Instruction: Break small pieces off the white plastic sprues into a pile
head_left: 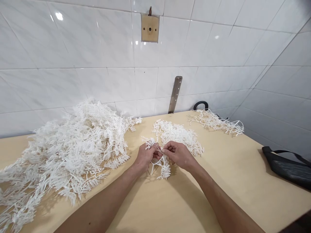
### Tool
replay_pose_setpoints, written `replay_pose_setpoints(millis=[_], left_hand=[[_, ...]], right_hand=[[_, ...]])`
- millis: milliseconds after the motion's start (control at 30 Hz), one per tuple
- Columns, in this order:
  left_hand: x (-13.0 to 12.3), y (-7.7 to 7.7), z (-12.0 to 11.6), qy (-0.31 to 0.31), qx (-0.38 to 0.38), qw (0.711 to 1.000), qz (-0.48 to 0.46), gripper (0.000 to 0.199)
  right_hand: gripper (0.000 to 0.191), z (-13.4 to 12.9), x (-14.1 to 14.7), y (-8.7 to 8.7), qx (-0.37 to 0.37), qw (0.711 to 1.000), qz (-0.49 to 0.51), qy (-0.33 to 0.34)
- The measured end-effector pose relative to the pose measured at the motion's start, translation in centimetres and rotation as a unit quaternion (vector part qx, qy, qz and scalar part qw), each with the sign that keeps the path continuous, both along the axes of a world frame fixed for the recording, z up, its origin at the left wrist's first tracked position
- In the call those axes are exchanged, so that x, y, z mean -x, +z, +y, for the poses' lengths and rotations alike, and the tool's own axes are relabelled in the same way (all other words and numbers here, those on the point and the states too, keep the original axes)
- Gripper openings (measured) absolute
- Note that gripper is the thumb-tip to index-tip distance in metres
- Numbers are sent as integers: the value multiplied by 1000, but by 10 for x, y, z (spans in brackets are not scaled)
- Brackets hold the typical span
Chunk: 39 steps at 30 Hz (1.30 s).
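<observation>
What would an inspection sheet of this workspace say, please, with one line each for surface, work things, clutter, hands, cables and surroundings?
Surface: light wood-look tabletop.
Work things: large pile of white branching sprigs at left; smaller sprig pile behind the hands; thin white stems at far right.
Clutter: black strapped item, right edge; black curved handle by the stems.
Hands: left hand and right hand pinch one white sprig.
Cables: nothing seen.
Surroundings: white tiled wall, yellowed wall plate, perforated metal strip upright, slightly tilted.
</observation>
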<state>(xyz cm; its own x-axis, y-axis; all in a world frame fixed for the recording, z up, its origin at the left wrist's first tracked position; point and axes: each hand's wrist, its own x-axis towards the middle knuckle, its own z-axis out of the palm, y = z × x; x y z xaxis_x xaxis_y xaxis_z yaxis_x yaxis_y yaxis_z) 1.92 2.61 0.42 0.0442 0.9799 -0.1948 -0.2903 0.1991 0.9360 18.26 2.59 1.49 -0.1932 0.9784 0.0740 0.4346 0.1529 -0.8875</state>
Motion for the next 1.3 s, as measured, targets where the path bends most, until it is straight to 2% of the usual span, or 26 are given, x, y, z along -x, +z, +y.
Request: replay_pose_setpoints(millis=[133, 233, 367, 433, 633, 733, 867, 967, 1067, 1133, 1233, 1300], left_hand=[[1, -2, 1, 0, -3, 1000, 9, 35], [2, -2, 2, -27, 1, 1000, -4, 39], [5, 1, 3, -85, -10, 996, -14, 39], [6, 2, 3, -97, -24, 995, -3, 39], [5, 7, -1, -73, -39, 996, 32, 38], [3, 10, -3, -70, -54, 995, 47, 38], [2, 12, -4, -97, -45, 994, 23, 41], [3, 11, -2, -83, -38, 996, 16, 41], [3, 10, -2, -59, -39, 997, 33, 42], [2, 9, -2, -57, -45, 996, 51, 42], [3, 8, -1, -77, -53, 994, 58, 42], [5, 6, 1, -97, -56, 993, 43, 39]], right_hand=[[28, 4, -4, -4, 31, 999, 37, 7], [25, 4, 0, -5, 30, 998, 47, -41], [23, 0, 14, -8, -26, 991, 32, -127], [23, -2, 20, -9, -44, 987, 31, -148], [29, -6, 21, -7, -32, 989, 61, -131], [28, -4, 15, -4, -62, 990, 19, -129], [24, -2, 8, 0, -122, 985, -44, -117], [21, -1, 3, 2, -143, 982, -60, -106], [21, 0, 0, 1, -120, 987, -48, -100], [21, 0, 0, 1, -77, 992, -16, -94], [20, 0, 1, 2, -9, 995, 54, -83], [20, 0, 1, 4, 7, 993, 86, -84]])
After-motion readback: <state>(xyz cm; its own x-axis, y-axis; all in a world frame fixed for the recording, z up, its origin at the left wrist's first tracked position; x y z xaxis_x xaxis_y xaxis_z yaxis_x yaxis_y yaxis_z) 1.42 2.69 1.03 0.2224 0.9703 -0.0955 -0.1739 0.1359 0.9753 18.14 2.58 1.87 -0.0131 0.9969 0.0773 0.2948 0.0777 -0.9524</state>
